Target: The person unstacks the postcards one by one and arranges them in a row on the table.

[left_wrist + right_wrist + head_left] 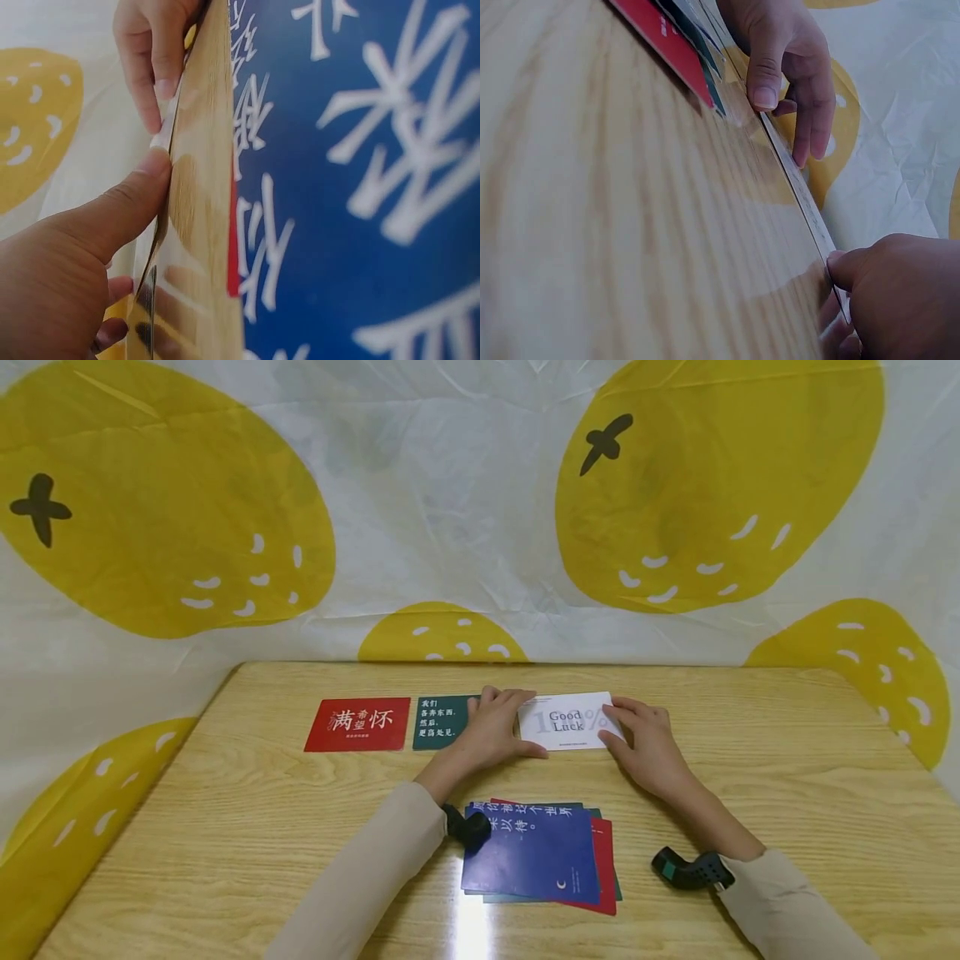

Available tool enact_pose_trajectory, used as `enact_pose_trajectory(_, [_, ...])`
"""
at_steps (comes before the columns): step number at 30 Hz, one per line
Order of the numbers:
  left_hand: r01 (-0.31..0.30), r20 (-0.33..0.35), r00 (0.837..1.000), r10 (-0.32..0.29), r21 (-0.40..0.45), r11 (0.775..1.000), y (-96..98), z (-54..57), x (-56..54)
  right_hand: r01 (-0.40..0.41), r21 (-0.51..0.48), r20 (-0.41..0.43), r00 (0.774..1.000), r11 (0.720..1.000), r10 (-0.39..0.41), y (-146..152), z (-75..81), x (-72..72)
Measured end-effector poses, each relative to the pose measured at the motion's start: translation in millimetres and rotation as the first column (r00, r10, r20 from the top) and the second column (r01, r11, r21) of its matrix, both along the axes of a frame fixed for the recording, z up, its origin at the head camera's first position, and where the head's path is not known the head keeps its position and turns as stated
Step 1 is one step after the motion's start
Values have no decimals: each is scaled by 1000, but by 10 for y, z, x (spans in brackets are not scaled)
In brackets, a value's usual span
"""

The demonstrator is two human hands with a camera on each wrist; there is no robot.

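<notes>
A white "Good Luck" card lies at or just above the tabletop, between both hands. My left hand holds its left end, thumb by the near corner and fingers at the far edge. My right hand grips the right end between thumb and fingers. To the left is a dark green card with white writing, partly hidden behind the left hand. Farther left a red card lies flat. In the left wrist view, the left thumb presses along the white card's edge.
Nearer me sits an uneven pile of cards, a blue card on top, with red and green ones showing beneath. Wrist cameras are strapped to both arms. The wooden table ends at a white curtain printed with yellow fruit.
</notes>
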State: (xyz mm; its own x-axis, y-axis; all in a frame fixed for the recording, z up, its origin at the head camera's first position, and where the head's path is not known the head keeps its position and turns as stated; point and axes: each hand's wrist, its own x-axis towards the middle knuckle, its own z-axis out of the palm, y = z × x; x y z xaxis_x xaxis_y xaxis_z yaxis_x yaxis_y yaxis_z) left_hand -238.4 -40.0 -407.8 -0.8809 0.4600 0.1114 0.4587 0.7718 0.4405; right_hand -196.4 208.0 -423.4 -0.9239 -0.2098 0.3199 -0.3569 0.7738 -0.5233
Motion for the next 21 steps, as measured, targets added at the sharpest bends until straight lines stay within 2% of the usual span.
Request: enact_pose_trajectory(21, [-10, 25, 1000, 10, -4, 1000, -32, 38, 19, -6, 6, -5, 1000, 1000, 6, -4, -4, 5])
